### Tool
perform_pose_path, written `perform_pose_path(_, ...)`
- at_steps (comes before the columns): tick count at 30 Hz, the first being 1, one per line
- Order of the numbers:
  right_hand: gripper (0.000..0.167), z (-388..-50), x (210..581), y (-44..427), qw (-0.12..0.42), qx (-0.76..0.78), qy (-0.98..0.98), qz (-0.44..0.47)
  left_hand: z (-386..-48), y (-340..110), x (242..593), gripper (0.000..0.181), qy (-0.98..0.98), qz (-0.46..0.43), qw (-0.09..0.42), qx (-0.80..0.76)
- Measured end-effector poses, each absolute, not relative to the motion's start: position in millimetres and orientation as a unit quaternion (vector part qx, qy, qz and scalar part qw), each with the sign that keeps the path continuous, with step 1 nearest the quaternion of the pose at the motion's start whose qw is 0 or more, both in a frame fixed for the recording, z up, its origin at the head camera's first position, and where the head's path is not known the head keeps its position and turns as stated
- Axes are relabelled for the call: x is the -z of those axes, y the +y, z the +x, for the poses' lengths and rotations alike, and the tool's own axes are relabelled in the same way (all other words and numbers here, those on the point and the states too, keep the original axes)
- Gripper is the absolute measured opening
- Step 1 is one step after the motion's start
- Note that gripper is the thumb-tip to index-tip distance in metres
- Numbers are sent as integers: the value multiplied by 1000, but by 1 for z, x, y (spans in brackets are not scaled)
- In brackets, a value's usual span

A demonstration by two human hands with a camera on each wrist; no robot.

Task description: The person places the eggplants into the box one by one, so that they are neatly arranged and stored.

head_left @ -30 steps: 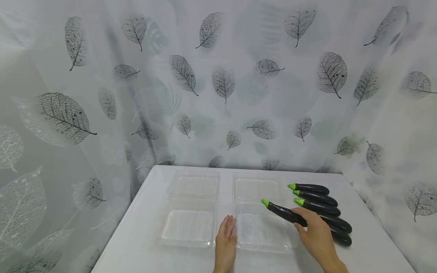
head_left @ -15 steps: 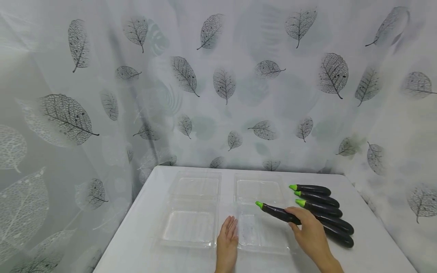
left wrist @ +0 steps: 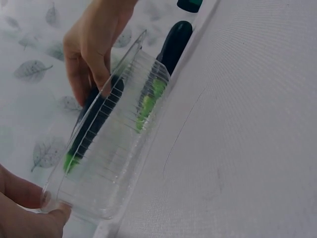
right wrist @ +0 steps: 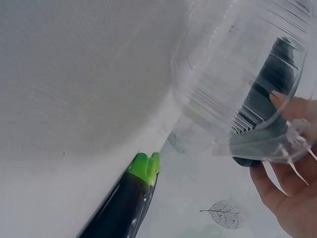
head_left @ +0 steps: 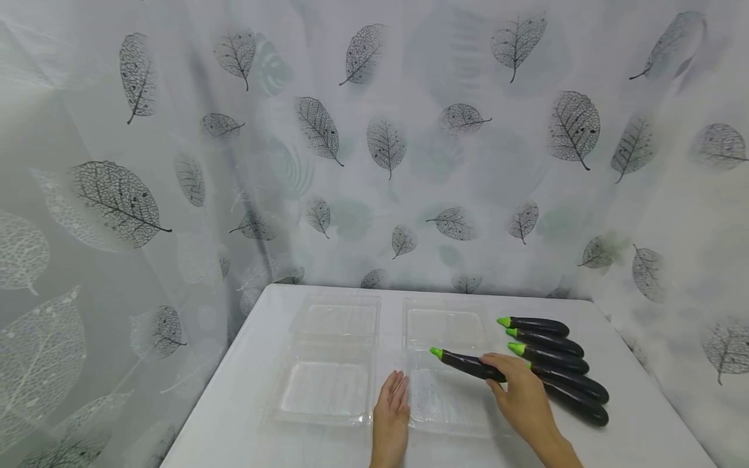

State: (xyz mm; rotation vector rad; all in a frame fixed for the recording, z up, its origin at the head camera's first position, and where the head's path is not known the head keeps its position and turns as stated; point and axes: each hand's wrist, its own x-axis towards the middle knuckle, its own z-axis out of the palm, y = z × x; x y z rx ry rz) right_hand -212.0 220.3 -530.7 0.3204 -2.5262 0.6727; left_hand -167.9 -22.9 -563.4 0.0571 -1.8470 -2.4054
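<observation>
My right hand [head_left: 523, 396] grips a dark, glossy eggplant [head_left: 465, 364] by its blunt end, held above the near-right clear plastic container [head_left: 450, 426]. The green stem end points left and away from me. In the left wrist view, the right hand [left wrist: 91, 49] and the eggplant [left wrist: 94, 121] show past the container's ribbed wall [left wrist: 106, 191]. My left hand [head_left: 390, 419] stands on edge at that container's left side, its fingers straight. In the left wrist view, its fingertips [left wrist: 62, 212] touch the container's corner. Through the plastic in the right wrist view, the held eggplant [right wrist: 270, 79] looks blurred.
Several more eggplants [head_left: 576, 402] lie stacked in a slanting row on the right of the white table [head_left: 234, 390]. Other clear containers stand at near left [head_left: 324, 419], far left [head_left: 339, 299] and far right [head_left: 445, 304]. A leaf-patterned curtain [head_left: 409, 156] hangs behind.
My right hand has carried the eggplant left, away from the row and further over the near-right container. My left hand has stayed at the container's side.
</observation>
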Motion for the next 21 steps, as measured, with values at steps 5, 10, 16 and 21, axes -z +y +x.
perform_pose_path(5, 59, -216, 534, 217, 268, -242, -922, 138, -168, -23, 564, 65, -610, 17, 59, 790)
perform_pose_path(10, 60, -220, 538, 216, 276, -236, -919, 153, -167, -22, 564, 65, -614, 27, 57, 787)
perform_pose_path(16, 59, -225, 544, 216, 274, -235, -918, 164, -168, -22, 565, 66, -605, 22, 62, 793)
perform_pose_path(21, 58, -228, 549, 215, 263, -234, -921, 165, -168, -23, 566, 67, -599, 10, 68, 797)
